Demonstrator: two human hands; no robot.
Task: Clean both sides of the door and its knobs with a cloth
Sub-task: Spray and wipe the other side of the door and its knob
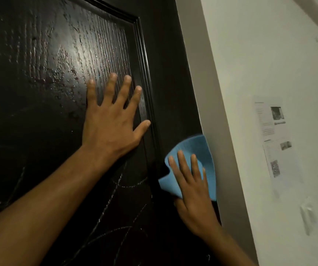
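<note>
- Against the dark door [39,131], my left hand [110,120] lies flat on the raised panel with its fingers spread and straight, holding nothing, only bracing.
- At the door's right edge, just beside the grey frame [212,104], my right hand [190,187] presses the blue cloth [192,148] onto the flat border outside the panel moulding; the fingers lie straight on the cloth, not curled round it.
- Wet streaks glisten across the panel's upper part and thin curved wipe marks run lower down, so I judge this face is well under way but not finished; the right border is the strip in hand.
- No knob shows anywhere here, and the door's other side is out of view, so I judge the knobs and the far face are still to do, though I cannot tell for certain.
- No container is in sight: no bucket, bottle or basin.
- To the right, a printed sheet [275,137] hangs on the pale wall [269,54].
</note>
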